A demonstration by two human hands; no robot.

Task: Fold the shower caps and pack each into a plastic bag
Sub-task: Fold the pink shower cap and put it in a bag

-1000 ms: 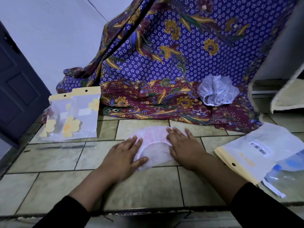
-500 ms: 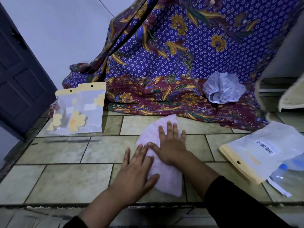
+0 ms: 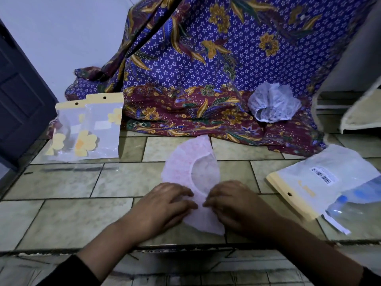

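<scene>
Pink crescent-folded plastic shower cap [image 3: 183, 170] flat on beige tiled floor [image 3: 61, 213]; left hand [image 3: 165, 205] and right hand [image 3: 237, 205] curl fingers onto near end, apparently pinching it (blurred), likely to start next fold.

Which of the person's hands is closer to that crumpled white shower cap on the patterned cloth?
Right. The right hand sits below and slightly left of the crumpled white shower cap; the left hand lies farther left. Both touch the pale pink shower cap.
</scene>
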